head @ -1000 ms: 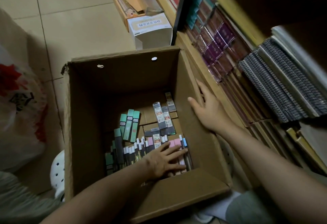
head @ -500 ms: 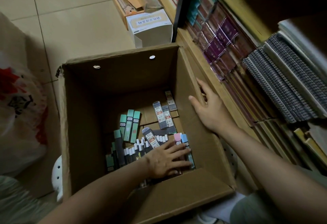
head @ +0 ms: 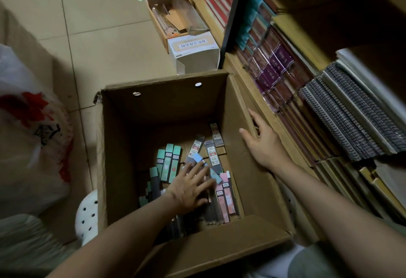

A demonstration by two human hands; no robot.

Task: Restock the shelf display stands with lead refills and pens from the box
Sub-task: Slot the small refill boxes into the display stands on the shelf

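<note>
1. Cardboard box (head: 158, 111): lead refills (head: 170, 163) scattered on its floor, green packs at 9 o'clock, pink at 4.
2. My left hand (head: 190, 190), fingers spread, presses flat on the refills.
3. My right hand (head: 264, 143), fingers relaxed, rests on the box's 3 o'clock wall.
4. Grey packs read "180".
5. Notebook shelf (head: 329, 93) at 2 o'clock; white carton (head: 194, 52) at 12.

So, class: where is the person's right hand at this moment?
In the head view, the right hand rests on the right wall of the cardboard box, thumb inside the box, fingers over the rim, beside the wooden shelf.
</note>
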